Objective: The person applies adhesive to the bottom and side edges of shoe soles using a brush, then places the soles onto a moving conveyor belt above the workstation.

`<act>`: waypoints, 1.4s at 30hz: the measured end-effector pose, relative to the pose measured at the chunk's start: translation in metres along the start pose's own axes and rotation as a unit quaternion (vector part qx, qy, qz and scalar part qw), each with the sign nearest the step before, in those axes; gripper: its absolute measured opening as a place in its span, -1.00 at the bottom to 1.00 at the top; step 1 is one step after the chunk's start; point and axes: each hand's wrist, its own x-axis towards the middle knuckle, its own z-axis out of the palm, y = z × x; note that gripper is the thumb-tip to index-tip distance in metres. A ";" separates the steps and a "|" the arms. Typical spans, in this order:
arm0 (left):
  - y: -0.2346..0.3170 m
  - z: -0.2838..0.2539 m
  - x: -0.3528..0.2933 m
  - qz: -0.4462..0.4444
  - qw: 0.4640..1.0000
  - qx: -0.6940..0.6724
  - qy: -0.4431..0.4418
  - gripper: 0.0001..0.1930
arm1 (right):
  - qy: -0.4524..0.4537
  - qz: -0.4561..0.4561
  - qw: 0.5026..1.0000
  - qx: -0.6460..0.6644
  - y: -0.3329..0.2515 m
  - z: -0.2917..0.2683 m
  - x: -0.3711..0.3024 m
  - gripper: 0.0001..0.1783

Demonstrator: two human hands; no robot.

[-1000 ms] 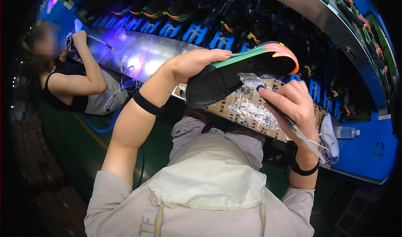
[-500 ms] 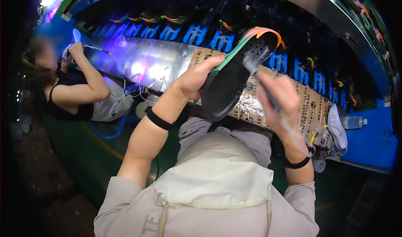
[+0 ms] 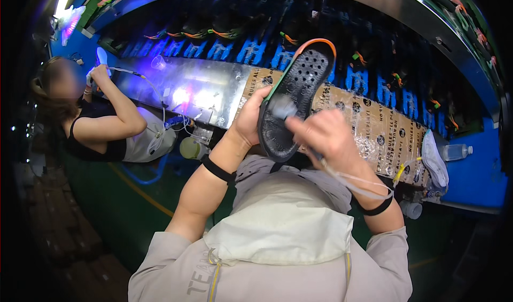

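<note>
My left hand (image 3: 250, 115) grips a black shoe sole (image 3: 312, 69) by its left edge, thumb along the rim. The sole stands tilted up above my lap, its hole-dotted end pointing away and its rim coloured green and orange. Wet-looking streaks shine on its dark face. Closed round the handle of a brush (image 3: 282, 108), my right hand (image 3: 328, 134) is over the sole's near half. The brush head is blurred and appears to be against the surface. A thin clear tube (image 3: 352, 178) trails from below my right hand along the wrist.
Printed brown cardboard (image 3: 374, 131) covers the bench ahead, with bare metal (image 3: 208, 80) to its left. Several blue holders (image 3: 355, 80) line the back. A white shoe (image 3: 435, 158) and clear bottle (image 3: 455, 152) are at right. A co-worker (image 3: 107, 115) sits at left, holding a light-blue object.
The brush has moved from the sole's holed far end to its nearer half, toward me and left. The sole has turned more upright, its far end shifting left.
</note>
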 end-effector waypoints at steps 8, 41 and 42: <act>0.009 -0.039 -0.023 0.043 0.995 0.013 -0.094 -0.19 | 0.105 0.181 0.954 0.214 0.011 -0.016 -0.010 -0.63; 0.375 0.132 0.045 0.473 0.200 0.720 0.466 -0.14 | 0.226 0.341 0.911 0.052 0.124 0.079 -0.125 -0.64; 0.379 0.148 0.047 0.381 0.223 0.759 0.478 -0.14 | 0.225 0.345 0.909 0.056 0.125 0.080 -0.124 -0.64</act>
